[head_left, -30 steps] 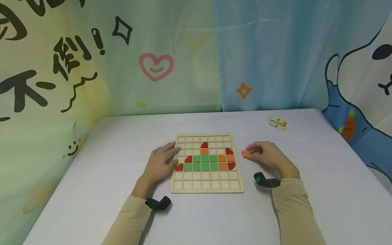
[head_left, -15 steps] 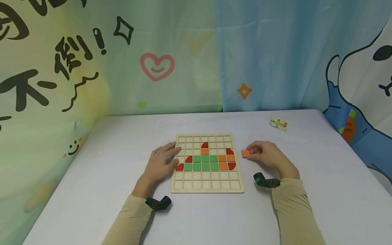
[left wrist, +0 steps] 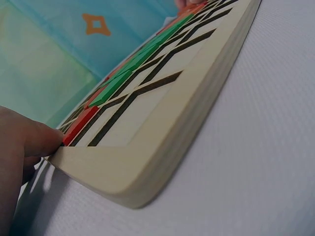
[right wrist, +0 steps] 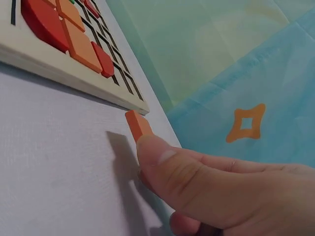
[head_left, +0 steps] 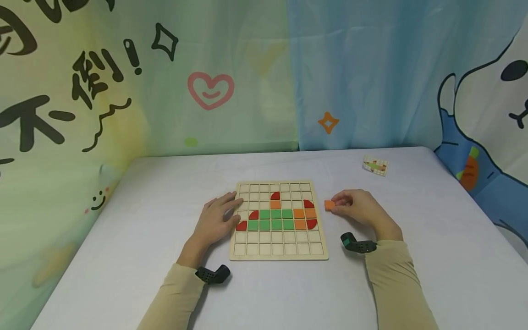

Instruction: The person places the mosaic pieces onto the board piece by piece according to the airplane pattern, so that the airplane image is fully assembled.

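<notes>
A wooden grid board (head_left: 278, 252) lies on the table, its middle rows filled with green, orange and red tiles. The left hand (head_left: 214, 221) rests on the board's left edge with its fingers spread; in the left wrist view its thumb (left wrist: 47, 140) touches the edge beside a red quarter-round tile (left wrist: 81, 125). Right of the board, the right hand (head_left: 363, 211) pinches an orange square tile (head_left: 329, 205) between thumb and fingers. The right wrist view shows that tile (right wrist: 138, 124) tilted above the tabletop, apart from the board's rim.
A small printed card (head_left: 375, 165) with a coloured grid pattern lies at the table's back right. The white table (head_left: 264, 298) ends at a printed curtain (head_left: 247, 114) behind. Each wrist carries a black camera (head_left: 212, 274).
The right hand has shifted very slightly left with the orange square tile. The left hand and the board stay where they were.
</notes>
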`<state>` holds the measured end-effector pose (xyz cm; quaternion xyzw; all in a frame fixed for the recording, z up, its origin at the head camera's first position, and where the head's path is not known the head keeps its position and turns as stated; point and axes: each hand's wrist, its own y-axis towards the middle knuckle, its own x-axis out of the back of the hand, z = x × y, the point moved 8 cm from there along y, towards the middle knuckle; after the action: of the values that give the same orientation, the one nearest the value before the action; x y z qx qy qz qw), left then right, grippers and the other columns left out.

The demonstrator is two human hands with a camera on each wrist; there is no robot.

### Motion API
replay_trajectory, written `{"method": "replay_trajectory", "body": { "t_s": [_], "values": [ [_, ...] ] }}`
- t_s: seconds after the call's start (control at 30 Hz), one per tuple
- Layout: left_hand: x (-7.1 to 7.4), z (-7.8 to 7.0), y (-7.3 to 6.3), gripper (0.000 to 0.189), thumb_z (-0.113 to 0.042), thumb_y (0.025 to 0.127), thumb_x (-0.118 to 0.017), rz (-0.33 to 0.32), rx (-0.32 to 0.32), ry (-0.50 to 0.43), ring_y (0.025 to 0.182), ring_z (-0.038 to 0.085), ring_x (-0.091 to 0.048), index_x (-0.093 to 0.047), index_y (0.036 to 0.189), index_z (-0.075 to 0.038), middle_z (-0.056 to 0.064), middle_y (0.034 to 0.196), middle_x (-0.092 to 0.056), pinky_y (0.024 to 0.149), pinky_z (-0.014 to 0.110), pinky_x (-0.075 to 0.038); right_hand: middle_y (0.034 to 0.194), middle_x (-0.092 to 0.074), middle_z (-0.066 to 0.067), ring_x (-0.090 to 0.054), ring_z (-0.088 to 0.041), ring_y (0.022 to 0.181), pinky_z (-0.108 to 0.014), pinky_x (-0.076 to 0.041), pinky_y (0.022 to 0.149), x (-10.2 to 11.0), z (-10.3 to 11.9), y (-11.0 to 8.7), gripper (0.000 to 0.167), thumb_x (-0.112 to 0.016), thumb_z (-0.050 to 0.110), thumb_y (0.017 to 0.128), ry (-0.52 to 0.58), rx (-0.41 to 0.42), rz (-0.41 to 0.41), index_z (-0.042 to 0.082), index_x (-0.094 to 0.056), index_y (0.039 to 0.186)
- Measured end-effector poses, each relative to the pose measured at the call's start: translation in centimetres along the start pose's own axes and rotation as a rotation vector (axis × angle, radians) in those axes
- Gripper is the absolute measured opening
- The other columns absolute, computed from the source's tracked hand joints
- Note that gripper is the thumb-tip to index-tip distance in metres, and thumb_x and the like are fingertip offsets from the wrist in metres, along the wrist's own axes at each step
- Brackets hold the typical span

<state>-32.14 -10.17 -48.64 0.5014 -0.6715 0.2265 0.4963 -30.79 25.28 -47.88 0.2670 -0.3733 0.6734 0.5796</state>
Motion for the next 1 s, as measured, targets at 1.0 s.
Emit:
{"method": "replay_trajectory", "body": {
  "t_s": [1.0],
  "values": [
    [-0.1,0.0,-0.1,0.047,-0.035,0.091,-0.054,0.006,-0.006,0.002,0.14,0.023,-0.036,-0.055,0.135,-0.018,0.004,0.148,-0.044,0.115,0.05,-0.024,0.086,-0.068,0.004,-0.057,-0.011,0.079,-0.028,-0.047,0.072,-2.0,8.5,-0.6,0.028,-0.075,0.032,0.081,-0.082,0.217,0.073,0.014,-0.07,0.102]
  ]
}}
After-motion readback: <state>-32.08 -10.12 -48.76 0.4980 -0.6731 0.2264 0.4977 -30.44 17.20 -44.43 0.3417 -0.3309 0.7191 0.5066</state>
